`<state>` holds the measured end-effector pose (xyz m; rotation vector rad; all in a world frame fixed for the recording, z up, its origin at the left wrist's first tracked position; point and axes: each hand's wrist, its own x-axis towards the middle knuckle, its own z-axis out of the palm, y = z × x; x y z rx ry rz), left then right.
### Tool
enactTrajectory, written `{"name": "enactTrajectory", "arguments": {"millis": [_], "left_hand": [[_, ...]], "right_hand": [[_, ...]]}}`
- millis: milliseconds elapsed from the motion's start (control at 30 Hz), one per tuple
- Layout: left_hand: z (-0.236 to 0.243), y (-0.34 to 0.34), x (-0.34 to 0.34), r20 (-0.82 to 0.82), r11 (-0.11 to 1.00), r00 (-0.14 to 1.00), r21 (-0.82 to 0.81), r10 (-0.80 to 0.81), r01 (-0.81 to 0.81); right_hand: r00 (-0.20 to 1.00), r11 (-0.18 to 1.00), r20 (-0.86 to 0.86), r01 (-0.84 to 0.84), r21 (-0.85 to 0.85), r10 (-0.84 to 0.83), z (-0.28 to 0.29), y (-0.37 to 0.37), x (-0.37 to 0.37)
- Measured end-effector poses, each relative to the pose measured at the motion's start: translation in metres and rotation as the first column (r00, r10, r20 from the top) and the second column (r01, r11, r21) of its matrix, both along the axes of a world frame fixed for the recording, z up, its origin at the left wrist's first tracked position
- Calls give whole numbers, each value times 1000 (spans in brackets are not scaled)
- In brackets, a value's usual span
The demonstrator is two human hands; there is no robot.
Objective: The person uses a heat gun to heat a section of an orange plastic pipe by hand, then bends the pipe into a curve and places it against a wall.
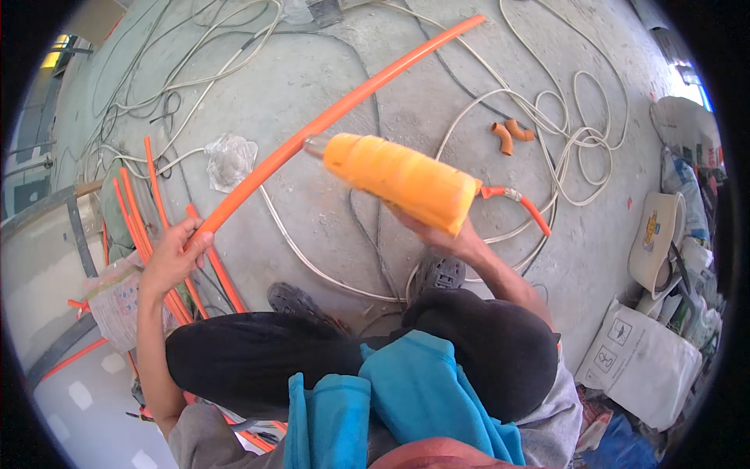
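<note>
The left hand clamps the near end of the orange pipe. The right hand grips the yellow heat gun, nozzle near the pipe.

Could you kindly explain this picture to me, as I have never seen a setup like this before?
Of course. There is no robot here: a person is working with two bare hands. The picture comes from a wide fisheye camera worn on the head and looking down, so straight edges bend near the rim.

The left hand grips a long orange pipe near its lower end. The right hand, partly hidden, holds a yellow tool that looks like a heat gun, its nozzle at the pipe; whether they touch is unclear.

On the grey floor lie pale cables, crumpled clear plastic and two curved orange pieces. More orange pipes are at the left.
</note>
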<state>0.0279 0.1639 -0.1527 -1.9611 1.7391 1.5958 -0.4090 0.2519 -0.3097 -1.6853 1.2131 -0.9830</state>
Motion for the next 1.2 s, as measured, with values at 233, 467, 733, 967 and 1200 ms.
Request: {"name": "enactTrajectory", "arguments": {"millis": [233, 467, 733, 967, 1200], "left_hand": [[-3, 0, 4, 79, 993, 993, -70, -89, 94], [4, -1, -1, 99, 996, 993, -50, -67, 72], [7, 0, -7, 125, 993, 989, -73, -84, 94], [8, -3, -15, 152, 993, 983, -48, -99, 107], [-5, 2, -7, 166, 944, 968, -240, -188, 225]], "right_hand": [[951, 947, 87, 282, 153, -297, 9, -19, -35], [865, 835, 17, 477, 275, -501, -7, -45, -79], [839, 789, -19, 520, 328, -544, -1, -51, -81], [948, 936, -36, 318, 150, -316, -12, -20, -50], [978, 983, -111, -179, -31, 175, -15, 10, -16]]}}
